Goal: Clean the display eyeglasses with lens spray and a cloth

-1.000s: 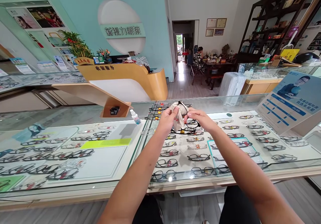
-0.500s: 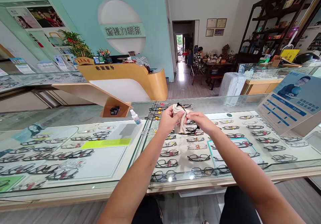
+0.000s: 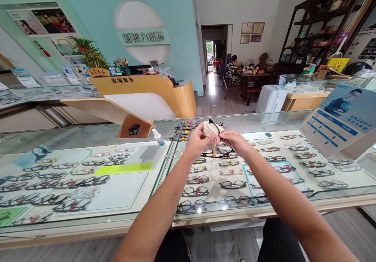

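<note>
A pair of black-framed eyeglasses (image 3: 227, 152) is held above the glass counter between my two hands. My left hand (image 3: 197, 140) is closed on a cream cleaning cloth (image 3: 210, 127), which is folded around one lens of the glasses. At the frame, near the cloth's right edge, the fingers of my right hand (image 3: 235, 140) pinch the glasses. The cloth covers part of the frame and a lens. A white spray bottle (image 3: 159, 138) stands on the counter to the left of my hands.
Beneath the glass counter top (image 3: 164, 176) lie many display glasses (image 3: 233, 184) in rows. Loose frames (image 3: 183, 131) rest just left of my hands. A blue-and-white sign (image 3: 337, 117) stands at right; a wooden stand (image 3: 132, 119) is at left. A person (image 3: 232, 70) sits far back.
The cloth has shifted and bunched up slightly higher around the lens, with less of it hanging down. Both hands keep nearly the same place.
</note>
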The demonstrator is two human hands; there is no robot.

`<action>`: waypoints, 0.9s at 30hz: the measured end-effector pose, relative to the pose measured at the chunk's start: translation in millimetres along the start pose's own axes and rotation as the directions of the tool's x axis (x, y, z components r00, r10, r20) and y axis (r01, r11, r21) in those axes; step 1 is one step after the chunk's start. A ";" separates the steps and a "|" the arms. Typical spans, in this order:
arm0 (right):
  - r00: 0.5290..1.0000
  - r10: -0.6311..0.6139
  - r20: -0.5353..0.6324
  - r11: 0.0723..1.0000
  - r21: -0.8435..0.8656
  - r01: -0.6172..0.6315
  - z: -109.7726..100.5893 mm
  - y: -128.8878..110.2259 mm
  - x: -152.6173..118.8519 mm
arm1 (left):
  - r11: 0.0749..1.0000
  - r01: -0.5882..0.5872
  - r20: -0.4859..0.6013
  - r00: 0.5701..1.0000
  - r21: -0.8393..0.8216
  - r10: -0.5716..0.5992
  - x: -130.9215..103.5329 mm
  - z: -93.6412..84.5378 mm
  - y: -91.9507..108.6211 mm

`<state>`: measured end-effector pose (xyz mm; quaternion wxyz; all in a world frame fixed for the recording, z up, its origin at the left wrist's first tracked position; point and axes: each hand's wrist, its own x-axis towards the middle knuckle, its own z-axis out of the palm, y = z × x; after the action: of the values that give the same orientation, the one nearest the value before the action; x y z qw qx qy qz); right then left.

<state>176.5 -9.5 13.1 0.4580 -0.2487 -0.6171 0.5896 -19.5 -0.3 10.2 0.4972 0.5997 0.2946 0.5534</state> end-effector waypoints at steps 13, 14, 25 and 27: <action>0.996 0.086 0.030 0.987 0.136 -0.089 19.8 6.0 -2.4 | 0.998 -0.048 -0.152 0.987 -0.026 0.044 -4.4 8.6 -0.8; 0.995 0.096 0.029 0.983 0.152 -0.099 17.6 4.5 -2.5 | 0.999 -0.032 -0.136 0.990 -0.044 0.026 -2.3 5.9 -0.9; 0.996 0.083 -0.037 0.978 0.196 -0.074 17.6 4.4 -3.1 | 0.991 0.051 0.003 0.999 -0.124 -0.051 -2.8 1.7 2.6; 0.997 0.073 -0.020 0.976 0.208 -0.067 21.6 5.1 -4.7 | 0.991 0.026 -0.015 0.999 -0.128 -0.028 -3.7 4.5 0.0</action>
<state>158.9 -23.4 9.5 0.4688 -0.2292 -0.5369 0.6630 -16.0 -4.9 9.3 0.5395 0.5579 0.2708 0.5695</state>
